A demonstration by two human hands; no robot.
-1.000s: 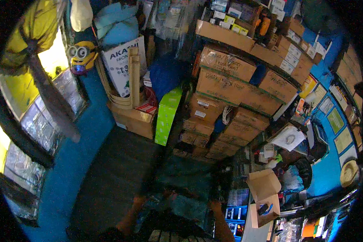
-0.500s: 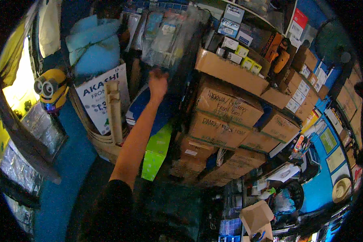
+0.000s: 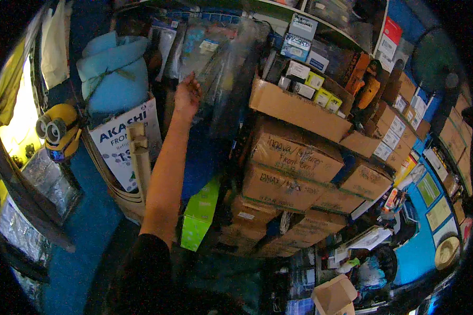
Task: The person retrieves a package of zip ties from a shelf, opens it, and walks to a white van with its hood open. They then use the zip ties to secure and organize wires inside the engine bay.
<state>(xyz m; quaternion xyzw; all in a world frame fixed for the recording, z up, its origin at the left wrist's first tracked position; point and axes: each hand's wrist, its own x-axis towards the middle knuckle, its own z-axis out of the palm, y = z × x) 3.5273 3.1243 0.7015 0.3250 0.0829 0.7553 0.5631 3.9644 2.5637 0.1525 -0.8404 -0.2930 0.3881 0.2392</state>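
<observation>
While half a second ago the raised left hand (image 3: 186, 96) sat upper centre, it now lies left of centre, its grip loosely curled against hanging clear plastic packets (image 3: 215, 58) beside the stacked cardboard boxes (image 3: 291, 157); the right hand is out of view.

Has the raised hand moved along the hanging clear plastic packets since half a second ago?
Yes. The left hand has slid left across the hanging clear plastic packets, away from the open brown cardboard box.

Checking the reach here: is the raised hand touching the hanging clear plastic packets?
Cannot tell. In the head view the left hand overlaps the clear plastic packets, but its fingers are dim and blurred, so neither contact nor gap shows.
</observation>
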